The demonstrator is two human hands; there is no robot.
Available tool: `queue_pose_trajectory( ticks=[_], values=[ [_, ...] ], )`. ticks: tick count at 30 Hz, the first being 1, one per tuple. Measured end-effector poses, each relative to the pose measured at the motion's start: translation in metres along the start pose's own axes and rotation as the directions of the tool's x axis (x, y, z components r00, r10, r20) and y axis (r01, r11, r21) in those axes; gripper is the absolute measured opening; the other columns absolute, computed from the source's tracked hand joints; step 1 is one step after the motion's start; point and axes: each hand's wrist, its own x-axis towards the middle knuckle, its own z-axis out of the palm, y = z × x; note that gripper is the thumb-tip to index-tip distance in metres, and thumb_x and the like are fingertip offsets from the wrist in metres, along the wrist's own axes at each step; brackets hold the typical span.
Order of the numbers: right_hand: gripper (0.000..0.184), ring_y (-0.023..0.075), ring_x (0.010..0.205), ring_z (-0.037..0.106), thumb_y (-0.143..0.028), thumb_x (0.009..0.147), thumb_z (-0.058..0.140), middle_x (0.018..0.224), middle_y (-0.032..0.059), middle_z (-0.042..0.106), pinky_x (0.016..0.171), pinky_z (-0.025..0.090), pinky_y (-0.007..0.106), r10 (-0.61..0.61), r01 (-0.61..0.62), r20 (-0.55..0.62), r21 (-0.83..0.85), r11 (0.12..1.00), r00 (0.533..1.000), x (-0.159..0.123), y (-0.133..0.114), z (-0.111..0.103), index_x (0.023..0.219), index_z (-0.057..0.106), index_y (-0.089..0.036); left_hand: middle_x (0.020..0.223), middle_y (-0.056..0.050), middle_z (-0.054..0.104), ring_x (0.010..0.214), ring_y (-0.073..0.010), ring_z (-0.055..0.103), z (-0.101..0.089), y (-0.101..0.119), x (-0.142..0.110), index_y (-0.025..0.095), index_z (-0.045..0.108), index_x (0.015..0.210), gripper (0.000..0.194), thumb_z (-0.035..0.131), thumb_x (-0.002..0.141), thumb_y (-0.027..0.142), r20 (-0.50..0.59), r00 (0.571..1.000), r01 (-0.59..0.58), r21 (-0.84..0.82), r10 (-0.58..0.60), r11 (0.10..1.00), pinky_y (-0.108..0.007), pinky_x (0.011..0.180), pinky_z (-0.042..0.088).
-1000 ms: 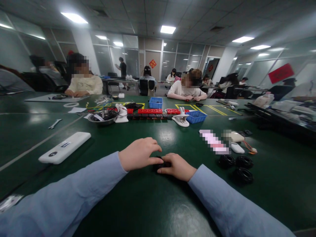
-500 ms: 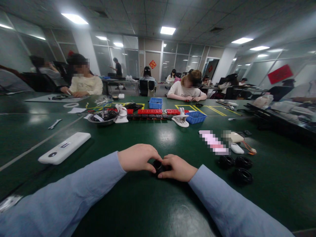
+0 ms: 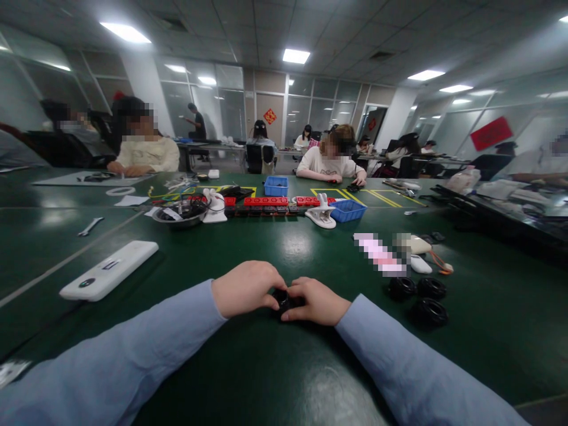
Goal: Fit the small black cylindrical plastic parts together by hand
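Note:
Both of my hands meet over the dark green table and hold a small black toy tire (image 3: 281, 300) between them. My left hand (image 3: 251, 288) has its thumb and fingertips closed on the tire's left and far side. My right hand (image 3: 314, 302) pinches it from the right, with the thumb at the near edge. Fingers cover much of the tire, and its open top faces up toward me. Off to the right lie three similar black tires: one on the left (image 3: 402, 287), one behind on the right (image 3: 431, 288) and one nearest me (image 3: 429, 312).
A white power bank-like device (image 3: 109, 270) lies at left, near a wrench (image 3: 91, 226). Farther back are a metal bowl of wires (image 3: 180, 220), red blocks (image 3: 266, 202), white clamps (image 3: 322, 213) and a blue bin (image 3: 349, 210). A co-worker (image 3: 331, 157) sits opposite.
My view has turned slightly, so the table things sit a little farther left. My hands keep their hold on the tire. The co-worker opposite has moved one hand to a black object.

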Motion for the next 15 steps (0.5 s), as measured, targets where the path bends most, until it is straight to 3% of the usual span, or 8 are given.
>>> queue_pose_trajectory(
  ticks=[15],
  values=[
    [0.031, 0.0149, 0.073, 0.048, -0.041, 0.071, 0.069, 0.071, 0.0001, 0.05, 0.064, 0.033, 0.024, 0.015, -0.015, 0.007, 0.006, 1.0, 1.0, 0.0005, -0.0005, 0.0005, 0.09, 0.068, -0.018, 0.091, -0.003, 0.068, 0.088, -0.0203, 0.061, -0.0008, 0.0022, -0.0006, 0.022, 0.067, 0.097, 0.028, 0.07, 0.072, 0.032, -0.016, 1.0, 0.015, 0.01, -0.015, 1.0, -0.027, 0.072, 0.045]
  ],
)
